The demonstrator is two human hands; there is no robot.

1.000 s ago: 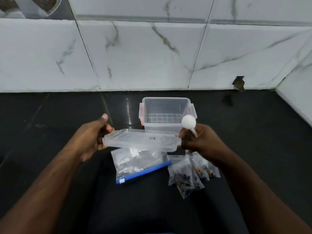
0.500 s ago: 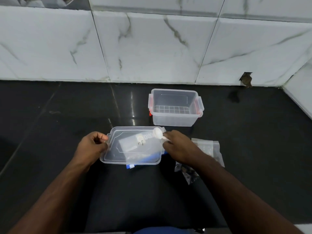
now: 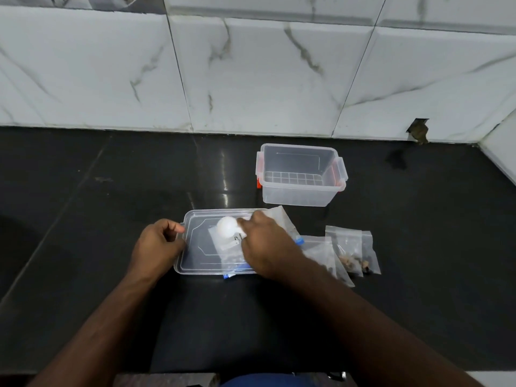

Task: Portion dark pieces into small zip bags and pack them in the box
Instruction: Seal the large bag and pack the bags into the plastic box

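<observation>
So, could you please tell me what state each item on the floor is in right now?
Box: open, empty, upright.
Lid: off the box, flat over the large bag.
Large bag: under the lid.
Small bags: filled, outside the box.
Scoop: in right hand.
Left hand: gripping lid's edge.

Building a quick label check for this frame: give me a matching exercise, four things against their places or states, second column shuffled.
Things:
1. clear box
2. lid
3. white scoop
4. small zip bags

Places or states:
A. held in the right hand, over the lid
B. lying on the dark floor, right of the lid, dark pieces inside
C. standing open near the wall, nothing inside
D. flat on the floor, left hand at its left edge

Pairs: 1-C, 2-D, 3-A, 4-B
</observation>
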